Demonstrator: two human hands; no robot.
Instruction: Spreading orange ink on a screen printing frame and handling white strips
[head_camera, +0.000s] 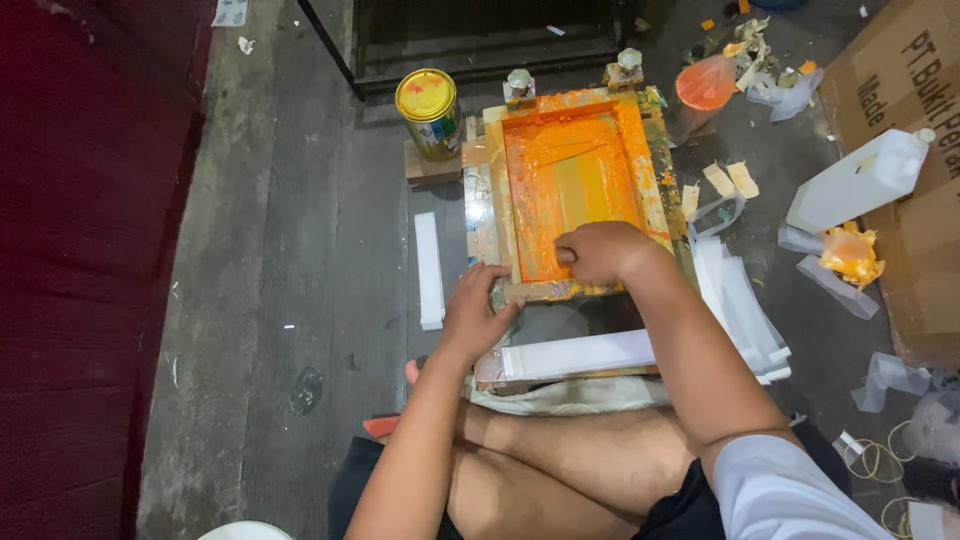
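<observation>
Crossed bare legs are seen nearest the camera, and just beyond them, on the near side of the wooden printing frame (575, 190), a white plastic strip (580, 353) lies flat on a board. The frame, coated inside with wet orange ink, sits on the concrete floor (300, 300) straight ahead. Its near-left corner is gripped by the left hand (478, 312), fingers curled over the wood. The right hand (600, 252) is closed into a fist at the frame's near edge, apparently around a tool that is hidden, so what is held cannot be told. Left of the frame a second white strip (429, 270) lies alone; at its far-left corner a yellow-lidded can (430, 112) stands. To the frame's right, more white strips (745, 310) are piled. Ink could probably be smeared onto the clean strips if the frame slips under the left hand, or carried there on stained fingers.
</observation>
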